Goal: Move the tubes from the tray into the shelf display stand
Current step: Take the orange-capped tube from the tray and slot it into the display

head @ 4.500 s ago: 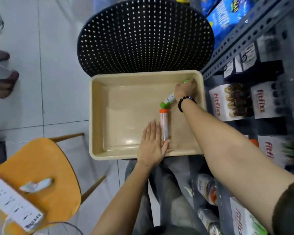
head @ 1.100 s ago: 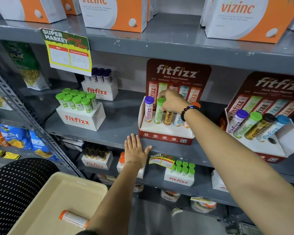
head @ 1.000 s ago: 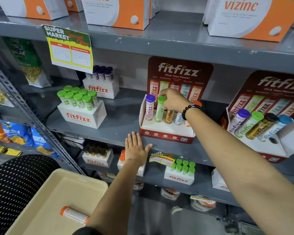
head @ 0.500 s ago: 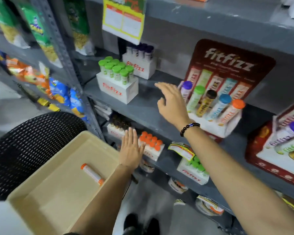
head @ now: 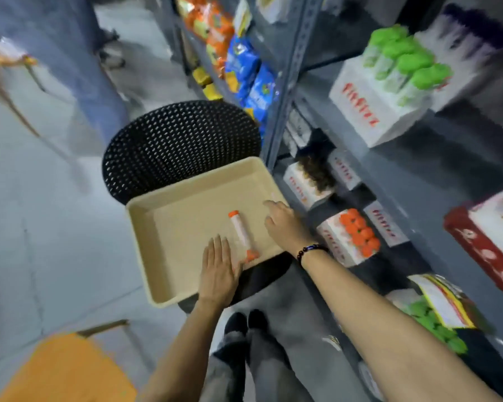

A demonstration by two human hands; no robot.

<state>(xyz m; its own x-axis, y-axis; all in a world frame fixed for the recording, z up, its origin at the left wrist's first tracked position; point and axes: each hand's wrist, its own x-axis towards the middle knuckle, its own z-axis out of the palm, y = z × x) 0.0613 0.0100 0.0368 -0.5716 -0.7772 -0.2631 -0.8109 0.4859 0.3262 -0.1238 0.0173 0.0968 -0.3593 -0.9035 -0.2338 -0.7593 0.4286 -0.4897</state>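
You stand in a shop aisle, likely a small supermarket. Grey slotted-steel shelving (head: 285,82) runs along your right, stocked in tiers. White retail display boxes (head: 369,108) hold rows of green-capped tubes (head: 404,62); another box shows orange caps (head: 359,232). Snack bags (head: 244,71) in blue and orange fill the further bay. A yellow price tag (head: 445,303) hangs off a shelf edge. Pale tiled floor (head: 41,227).

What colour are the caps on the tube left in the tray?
Orange at both ends of the tube, with a pale body; seen in the head view.
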